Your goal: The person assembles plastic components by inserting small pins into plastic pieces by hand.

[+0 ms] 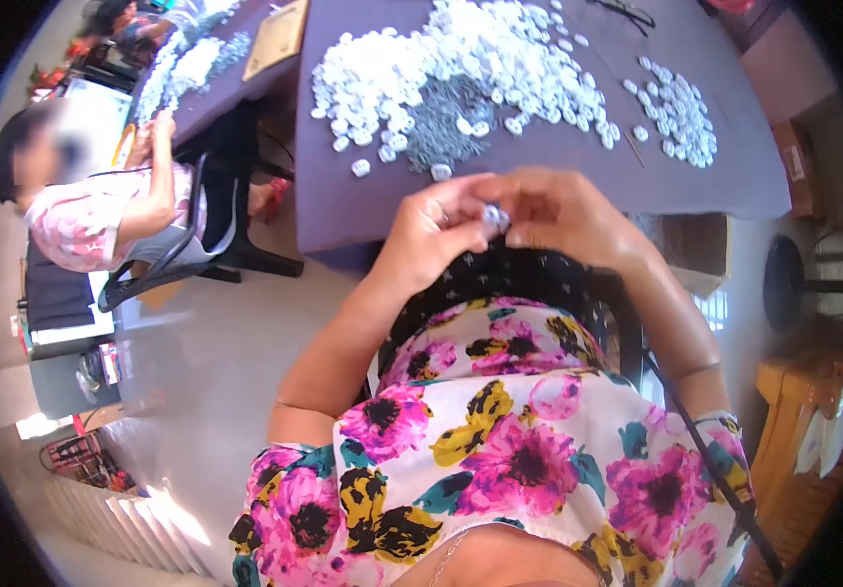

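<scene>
Close to the table's front edge, my left hand pinches a small white piece with dark grey parts between thumb and fingers. My right hand meets it from the other side, its bent fingers closed at the same piece; its fingertips are partly hidden. Just beyond my hands lies a heap of thin dark grey metal bits, too small to name. A large pile of small white plastic pieces curves around that heap. Off to the right sits a smaller pile of similar greyish-white pieces.
The purple-covered table fills the front. A thin stick and eyeglasses lie on it. At left, another person sits on a black chair by a second table bearing more pieces and a wooden board.
</scene>
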Demonstrator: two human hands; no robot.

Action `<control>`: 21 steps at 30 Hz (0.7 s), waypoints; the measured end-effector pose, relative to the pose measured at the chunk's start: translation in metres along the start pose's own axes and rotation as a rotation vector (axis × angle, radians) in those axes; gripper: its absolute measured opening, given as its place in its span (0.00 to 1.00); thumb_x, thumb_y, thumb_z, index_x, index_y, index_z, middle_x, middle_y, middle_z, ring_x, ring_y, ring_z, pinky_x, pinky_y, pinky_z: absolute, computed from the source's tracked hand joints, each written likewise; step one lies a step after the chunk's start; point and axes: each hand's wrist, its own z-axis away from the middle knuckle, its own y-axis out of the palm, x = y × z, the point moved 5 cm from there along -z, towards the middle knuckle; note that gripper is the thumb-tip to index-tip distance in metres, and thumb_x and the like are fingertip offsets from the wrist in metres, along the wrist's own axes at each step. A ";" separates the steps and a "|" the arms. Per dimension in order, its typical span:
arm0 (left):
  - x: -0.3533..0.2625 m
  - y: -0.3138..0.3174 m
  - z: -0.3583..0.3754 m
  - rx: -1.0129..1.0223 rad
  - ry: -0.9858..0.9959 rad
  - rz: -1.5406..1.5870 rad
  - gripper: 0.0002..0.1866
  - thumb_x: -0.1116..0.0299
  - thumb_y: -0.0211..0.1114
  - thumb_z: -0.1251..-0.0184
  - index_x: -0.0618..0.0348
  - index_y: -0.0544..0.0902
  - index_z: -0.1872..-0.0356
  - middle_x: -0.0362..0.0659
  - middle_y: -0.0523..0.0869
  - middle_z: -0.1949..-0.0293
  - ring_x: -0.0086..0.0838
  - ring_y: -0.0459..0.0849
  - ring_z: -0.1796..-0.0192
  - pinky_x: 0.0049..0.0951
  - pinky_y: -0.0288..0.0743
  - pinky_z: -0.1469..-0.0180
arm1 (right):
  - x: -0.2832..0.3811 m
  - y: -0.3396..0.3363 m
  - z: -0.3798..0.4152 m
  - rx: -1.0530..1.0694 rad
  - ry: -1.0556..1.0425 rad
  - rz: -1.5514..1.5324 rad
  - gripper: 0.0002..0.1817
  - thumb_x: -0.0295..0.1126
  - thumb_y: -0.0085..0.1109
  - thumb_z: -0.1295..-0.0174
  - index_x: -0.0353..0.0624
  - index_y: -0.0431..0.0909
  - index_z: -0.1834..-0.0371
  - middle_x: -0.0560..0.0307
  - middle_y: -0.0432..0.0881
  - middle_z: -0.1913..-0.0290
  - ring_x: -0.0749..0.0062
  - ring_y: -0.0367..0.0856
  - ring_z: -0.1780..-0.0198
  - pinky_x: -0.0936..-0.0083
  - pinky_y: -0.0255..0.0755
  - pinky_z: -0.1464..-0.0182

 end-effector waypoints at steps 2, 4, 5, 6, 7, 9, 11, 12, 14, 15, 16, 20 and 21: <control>0.000 0.003 0.002 0.104 -0.070 0.013 0.28 0.80 0.64 0.41 0.65 0.71 0.37 0.42 0.84 0.56 0.21 0.82 0.60 0.22 0.77 0.60 | -0.001 0.009 -0.001 0.068 -0.048 -0.049 0.18 0.14 0.63 0.48 0.35 0.78 0.52 0.62 0.78 0.64 0.79 0.78 0.62 0.81 0.73 0.58; 0.000 0.003 -0.001 0.170 -0.085 0.022 0.27 0.80 0.65 0.40 0.66 0.72 0.38 0.40 0.84 0.61 0.19 0.81 0.65 0.21 0.77 0.63 | 0.003 0.010 -0.003 0.059 -0.064 0.120 0.13 0.18 0.67 0.49 0.35 0.79 0.59 0.62 0.77 0.69 0.80 0.73 0.67 0.79 0.69 0.64; 0.001 0.002 -0.001 0.147 -0.114 0.061 0.25 0.79 0.65 0.40 0.66 0.73 0.39 0.41 0.84 0.63 0.20 0.81 0.66 0.21 0.78 0.63 | 0.005 0.010 -0.002 0.055 -0.044 0.181 0.12 0.20 0.68 0.49 0.35 0.79 0.62 0.62 0.77 0.71 0.81 0.71 0.69 0.79 0.68 0.67; -0.001 0.001 0.000 0.144 -0.098 0.056 0.25 0.79 0.65 0.40 0.66 0.73 0.39 0.41 0.84 0.63 0.20 0.81 0.66 0.21 0.78 0.63 | 0.002 0.011 -0.002 0.031 0.006 0.141 0.12 0.23 0.70 0.49 0.36 0.79 0.63 0.64 0.75 0.76 0.82 0.69 0.72 0.79 0.65 0.70; -0.001 0.001 0.000 0.153 -0.135 0.082 0.24 0.79 0.66 0.40 0.66 0.74 0.40 0.41 0.84 0.63 0.20 0.82 0.66 0.21 0.78 0.63 | 0.006 0.013 -0.001 0.033 -0.004 0.151 0.12 0.23 0.70 0.49 0.36 0.79 0.63 0.64 0.75 0.76 0.82 0.69 0.72 0.79 0.65 0.70; -0.003 0.004 0.000 0.179 -0.147 0.096 0.22 0.77 0.66 0.39 0.66 0.76 0.43 0.41 0.85 0.65 0.20 0.83 0.69 0.21 0.78 0.66 | 0.013 0.013 0.001 0.018 -0.019 0.205 0.11 0.23 0.70 0.48 0.36 0.78 0.64 0.65 0.74 0.77 0.83 0.68 0.74 0.79 0.65 0.72; -0.005 0.005 -0.002 0.203 -0.136 0.098 0.21 0.76 0.67 0.39 0.66 0.77 0.43 0.41 0.85 0.66 0.20 0.83 0.70 0.20 0.78 0.67 | 0.016 0.014 0.003 0.013 -0.041 0.232 0.10 0.23 0.69 0.48 0.35 0.78 0.65 0.64 0.77 0.76 0.83 0.70 0.74 0.80 0.65 0.72; -0.006 0.006 -0.001 0.224 -0.137 0.107 0.21 0.76 0.67 0.39 0.66 0.77 0.43 0.41 0.85 0.67 0.20 0.83 0.70 0.20 0.78 0.69 | 0.017 0.014 0.004 0.016 -0.028 0.168 0.09 0.23 0.69 0.47 0.36 0.78 0.65 0.63 0.78 0.74 0.83 0.72 0.73 0.81 0.67 0.72; -0.009 0.008 -0.001 0.235 -0.137 0.110 0.21 0.76 0.68 0.40 0.67 0.78 0.45 0.45 0.86 0.60 0.24 0.84 0.67 0.21 0.80 0.71 | 0.018 0.014 0.006 0.015 -0.018 0.109 0.08 0.23 0.68 0.46 0.36 0.78 0.65 0.61 0.80 0.73 0.84 0.74 0.72 0.81 0.68 0.71; -0.009 0.010 0.000 0.260 -0.162 0.171 0.21 0.76 0.68 0.40 0.67 0.78 0.45 0.44 0.86 0.61 0.24 0.84 0.67 0.20 0.80 0.71 | 0.017 0.015 0.008 0.021 0.009 0.086 0.07 0.22 0.67 0.45 0.36 0.78 0.65 0.61 0.81 0.72 0.83 0.76 0.71 0.82 0.70 0.71; -0.007 0.013 0.002 0.284 -0.189 0.233 0.21 0.75 0.68 0.40 0.67 0.78 0.46 0.44 0.86 0.62 0.24 0.84 0.67 0.20 0.80 0.72 | 0.015 0.016 0.010 0.027 0.038 0.062 0.06 0.22 0.66 0.44 0.36 0.78 0.65 0.60 0.81 0.71 0.82 0.78 0.70 0.82 0.72 0.71; 0.014 0.017 0.012 0.263 -0.299 0.299 0.20 0.74 0.68 0.39 0.66 0.78 0.46 0.41 0.85 0.64 0.22 0.84 0.67 0.20 0.81 0.69 | -0.011 0.024 0.019 0.034 0.034 -0.154 0.04 0.21 0.64 0.42 0.35 0.77 0.66 0.60 0.82 0.69 0.79 0.80 0.69 0.82 0.74 0.71; 0.015 0.016 0.013 0.252 -0.261 0.192 0.19 0.74 0.67 0.39 0.65 0.78 0.46 0.40 0.85 0.64 0.21 0.83 0.67 0.20 0.80 0.67 | -0.016 0.025 0.018 0.047 0.043 -0.155 0.04 0.20 0.63 0.42 0.35 0.77 0.66 0.59 0.82 0.69 0.80 0.80 0.69 0.82 0.74 0.70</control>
